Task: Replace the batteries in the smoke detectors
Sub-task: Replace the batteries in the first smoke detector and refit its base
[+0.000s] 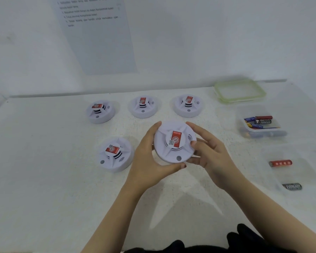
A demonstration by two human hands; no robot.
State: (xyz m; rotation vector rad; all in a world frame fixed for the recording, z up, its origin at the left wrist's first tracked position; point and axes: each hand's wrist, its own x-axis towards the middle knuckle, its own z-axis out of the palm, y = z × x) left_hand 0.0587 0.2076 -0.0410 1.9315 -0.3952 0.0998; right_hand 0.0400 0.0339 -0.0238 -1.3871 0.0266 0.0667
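Observation:
A white round smoke detector (pixel 173 143) with a red label is lifted above the table, tilted toward me. My left hand (pixel 150 161) grips its left and lower rim. My right hand (pixel 208 150) holds its right rim. Several more white detectors stand on the table: three in a back row (pixel 99 111) (pixel 143 106) (pixel 188 105) and one at the front left (pixel 115 154). A clear tub of batteries (pixel 261 123) sits at the right. A red battery (pixel 280 163) and a black battery (pixel 292 186) lie inside a second clear tub (pixel 290 172) nearer to me.
A clear lid with a green rim (pixel 240 91) lies at the back right by the wall. A printed instruction sheet (pixel 97 33) hangs on the white wall behind the table (pixel 44 161). Dark clothing (pixel 244 240) shows at the bottom edge.

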